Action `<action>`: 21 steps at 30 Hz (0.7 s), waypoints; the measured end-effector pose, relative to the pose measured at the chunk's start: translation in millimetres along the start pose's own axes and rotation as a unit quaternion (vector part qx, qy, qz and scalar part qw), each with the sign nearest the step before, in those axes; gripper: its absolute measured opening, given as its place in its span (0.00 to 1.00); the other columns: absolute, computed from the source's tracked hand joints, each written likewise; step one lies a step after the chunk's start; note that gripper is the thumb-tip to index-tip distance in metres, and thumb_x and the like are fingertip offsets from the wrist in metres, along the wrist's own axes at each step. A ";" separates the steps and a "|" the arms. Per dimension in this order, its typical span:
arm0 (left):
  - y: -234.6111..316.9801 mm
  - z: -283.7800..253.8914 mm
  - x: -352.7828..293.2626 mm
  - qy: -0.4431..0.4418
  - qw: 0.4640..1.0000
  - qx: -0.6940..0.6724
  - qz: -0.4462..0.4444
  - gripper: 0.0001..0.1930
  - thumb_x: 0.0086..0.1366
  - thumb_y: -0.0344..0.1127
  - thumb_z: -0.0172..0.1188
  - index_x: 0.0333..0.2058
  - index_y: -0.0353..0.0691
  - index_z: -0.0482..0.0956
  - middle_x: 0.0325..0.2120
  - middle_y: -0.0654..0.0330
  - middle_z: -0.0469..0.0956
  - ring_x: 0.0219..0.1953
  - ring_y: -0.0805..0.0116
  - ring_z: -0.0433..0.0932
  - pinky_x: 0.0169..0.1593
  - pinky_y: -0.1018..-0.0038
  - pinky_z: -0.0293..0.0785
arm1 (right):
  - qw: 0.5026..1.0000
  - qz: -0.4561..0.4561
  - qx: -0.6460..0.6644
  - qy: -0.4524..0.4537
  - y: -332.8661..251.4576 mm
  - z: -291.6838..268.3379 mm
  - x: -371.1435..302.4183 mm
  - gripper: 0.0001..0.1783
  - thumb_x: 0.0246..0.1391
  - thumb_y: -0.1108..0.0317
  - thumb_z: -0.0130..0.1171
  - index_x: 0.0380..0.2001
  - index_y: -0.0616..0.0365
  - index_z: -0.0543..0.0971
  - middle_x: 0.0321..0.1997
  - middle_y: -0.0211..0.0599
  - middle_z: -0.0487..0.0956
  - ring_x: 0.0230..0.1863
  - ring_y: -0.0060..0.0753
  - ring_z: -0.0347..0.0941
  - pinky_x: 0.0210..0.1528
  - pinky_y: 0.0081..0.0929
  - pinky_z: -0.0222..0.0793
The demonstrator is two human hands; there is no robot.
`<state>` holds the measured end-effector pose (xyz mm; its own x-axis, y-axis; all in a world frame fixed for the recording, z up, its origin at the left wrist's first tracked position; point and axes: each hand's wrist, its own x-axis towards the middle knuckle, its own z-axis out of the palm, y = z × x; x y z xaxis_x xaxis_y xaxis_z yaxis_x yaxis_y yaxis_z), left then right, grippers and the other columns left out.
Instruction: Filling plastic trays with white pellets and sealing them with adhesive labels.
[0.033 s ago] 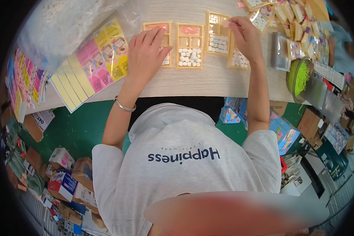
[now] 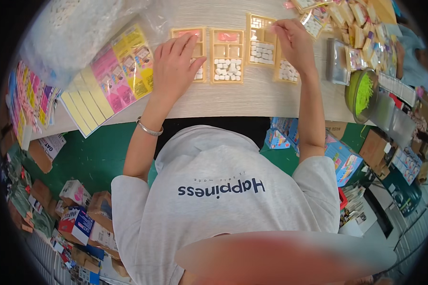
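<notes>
Four shallow cream trays lie in a row on the table (image 2: 252, 102), near the far side of the work area from the person. In my feed the leftmost tray (image 2: 198, 49) sits partly under the left hand (image 2: 172, 61): its fingers are extended and its thumb stands apart, but I can't tell whether they grasp anything. Beside it, the second tray (image 2: 220, 50) has a pink piece on top, two bare-looking compartments and loose white pieces below. If the left wrist swings right, it could knock that rim and jumble the white pieces.

The third tray (image 2: 257, 34) sits a little farther up, close beside the rightmost tray (image 2: 277, 70). The right hand (image 2: 296, 45) covers much of the latter, thumb and fingertips drawn together; I can't see whether something is pinched there. Anything small between them could drop into the wrong compartment, and a palm pressed on the rim could tip the tray, since none of the trays looks fastened.

Farther out, I'd watch the clear plastic bag (image 2: 83, 35) slumping over the printed sheets (image 2: 123, 61); a snagged sleeve could drag both. Right of the hand, the bowl (image 2: 351, 92) of green strands perches by the table edge, where an elbow could nudge it off.
</notes>
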<state>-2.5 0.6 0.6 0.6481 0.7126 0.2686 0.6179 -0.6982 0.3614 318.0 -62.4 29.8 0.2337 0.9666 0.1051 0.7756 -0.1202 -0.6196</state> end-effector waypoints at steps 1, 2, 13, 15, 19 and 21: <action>-1.0 -1.2 -0.3 0.006 1.000 0.004 0.003 0.26 0.63 0.48 0.67 0.57 0.44 0.78 0.56 0.62 0.76 0.57 0.58 0.71 0.61 0.57 0.64 | 0.997 -0.052 -0.056 0.015 -0.3 1.5 1.0 0.07 0.61 0.67 0.64 0.40 0.55 0.86 0.36 0.35 0.83 0.43 0.37 0.76 0.46 0.33 0.72; 2.0 -1.0 1.2 0.009 1.000 0.002 0.003 0.26 0.63 0.48 0.67 0.57 0.44 0.78 0.56 0.62 0.76 0.57 0.58 0.71 0.61 0.57 0.64 | 0.997 -0.054 -0.060 0.017 2.1 -0.5 4.0 0.07 0.61 0.67 0.64 0.40 0.55 0.86 0.36 0.35 0.83 0.43 0.37 0.76 0.46 0.33 0.72; 55.2 22.6 29.5 -0.088 0.994 0.047 0.051 0.37 0.66 0.58 0.60 0.65 0.39 0.69 0.70 0.57 0.62 0.73 0.52 0.56 0.73 0.48 0.49 | 0.985 -0.128 -0.105 0.048 19.7 10.9 27.4 0.08 0.54 0.63 0.70 0.35 0.53 0.88 0.36 0.34 0.84 0.44 0.42 0.76 0.54 0.36 0.70; 54.9 26.3 28.8 -0.094 0.993 0.051 0.050 0.38 0.66 0.59 0.59 0.66 0.38 0.68 0.71 0.57 0.61 0.73 0.52 0.55 0.74 0.47 0.48 | 0.983 -0.145 -0.101 0.047 26.1 9.1 32.5 0.08 0.54 0.63 0.69 0.35 0.53 0.88 0.36 0.34 0.84 0.44 0.42 0.77 0.53 0.36 0.70; 48.4 28.7 32.1 -0.092 0.994 0.042 0.043 0.41 0.66 0.62 0.58 0.67 0.38 0.67 0.72 0.58 0.59 0.74 0.52 0.53 0.74 0.47 0.46 | 0.979 -0.177 -0.047 0.092 19.2 7.6 87.0 0.09 0.55 0.61 0.69 0.34 0.54 0.87 0.36 0.34 0.83 0.40 0.41 0.77 0.51 0.39 0.70; 50.8 32.5 42.6 -0.092 0.993 0.033 0.061 0.41 0.66 0.63 0.58 0.67 0.38 0.68 0.72 0.58 0.59 0.74 0.52 0.52 0.74 0.46 0.45 | 0.975 -0.168 -0.139 0.043 47.5 18.4 121.2 0.09 0.51 0.59 0.69 0.32 0.51 0.88 0.37 0.34 0.83 0.46 0.42 0.76 0.55 0.44 0.68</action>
<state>71.0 -6.8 1.4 0.7868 0.6017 0.1375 0.5535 -0.7864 0.2742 372.4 53.2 -1.2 -0.0231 0.9410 0.3377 0.9430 0.1327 -0.3051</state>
